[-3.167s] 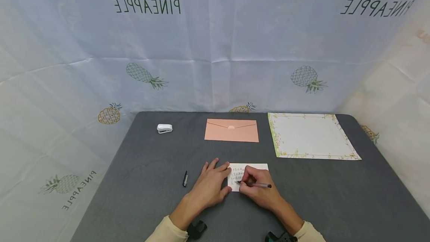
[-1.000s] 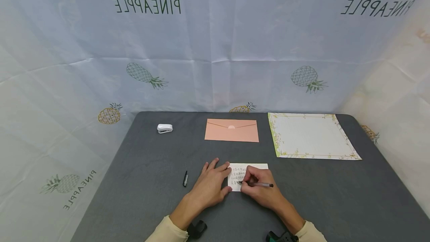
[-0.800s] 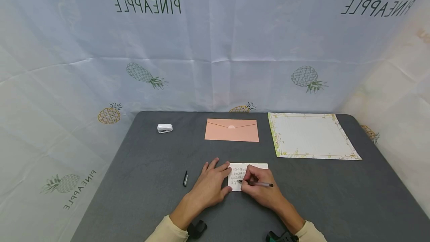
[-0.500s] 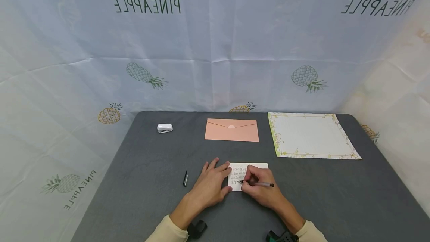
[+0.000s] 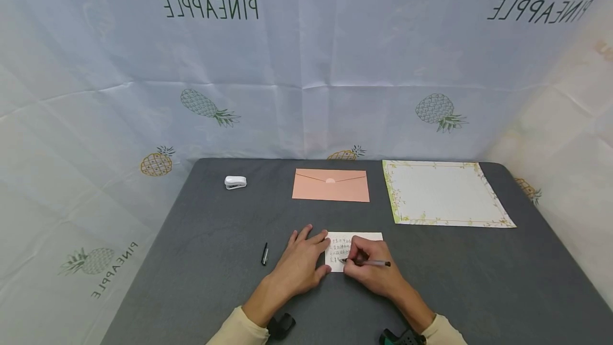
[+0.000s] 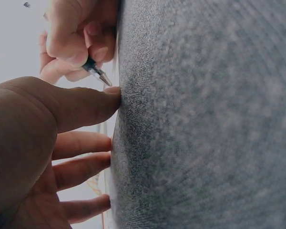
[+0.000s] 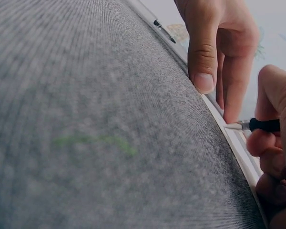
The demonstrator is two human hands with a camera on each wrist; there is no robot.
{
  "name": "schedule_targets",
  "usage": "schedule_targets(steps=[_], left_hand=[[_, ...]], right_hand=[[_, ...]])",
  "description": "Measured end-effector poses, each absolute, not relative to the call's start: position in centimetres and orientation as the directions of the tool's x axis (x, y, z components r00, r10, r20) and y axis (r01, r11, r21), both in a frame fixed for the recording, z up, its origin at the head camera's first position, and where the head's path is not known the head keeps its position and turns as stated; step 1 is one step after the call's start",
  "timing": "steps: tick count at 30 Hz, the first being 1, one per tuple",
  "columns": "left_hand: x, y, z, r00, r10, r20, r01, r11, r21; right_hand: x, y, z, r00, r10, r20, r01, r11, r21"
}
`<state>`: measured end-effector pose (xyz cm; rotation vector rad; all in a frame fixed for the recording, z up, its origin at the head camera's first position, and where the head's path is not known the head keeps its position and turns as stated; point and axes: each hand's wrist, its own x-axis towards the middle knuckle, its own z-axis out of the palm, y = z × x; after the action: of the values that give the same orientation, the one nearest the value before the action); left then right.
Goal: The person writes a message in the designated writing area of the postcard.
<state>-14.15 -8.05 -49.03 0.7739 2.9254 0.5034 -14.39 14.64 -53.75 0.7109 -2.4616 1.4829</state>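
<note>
A small white card with several lines of handwriting lies on the table in front of the person. My right hand pinches a slim pen, its tip at the card's lowest written line. In the left wrist view the pen shows a dark grip and a metal tip, close above the left thumb. My left hand lies with fingers spread, thumb and fingertips resting on the card's left edge. The card's right part is hidden under the right hand.
A black pen cap lies left of the left hand. Farther back on the dark grey table are a white stapler, a salmon envelope and a large sheet with a floral border. A pineapple-print cloth hangs behind.
Over the three seconds the right hand and pen have shifted slightly right across the card, and more handwriting shows on the lowest line. The left hand has stayed in place.
</note>
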Motion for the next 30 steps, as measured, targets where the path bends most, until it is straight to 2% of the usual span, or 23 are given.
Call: schedule_targets(steps=[23,30], left_hand=[[-14.23,-8.00,-48.89,-0.866,0.500,0.003,0.472,0.816,0.333],[-14.24,-7.88,-48.89,-0.871,0.491,-0.001,0.463,0.823,0.330]], right_hand=[[-14.40,14.78,-53.83,-0.866,-0.317,0.387,-0.489,0.373,-0.789],[-14.51,14.86,-54.05,-0.861,-0.220,0.458,-0.508,0.325,-0.798]])
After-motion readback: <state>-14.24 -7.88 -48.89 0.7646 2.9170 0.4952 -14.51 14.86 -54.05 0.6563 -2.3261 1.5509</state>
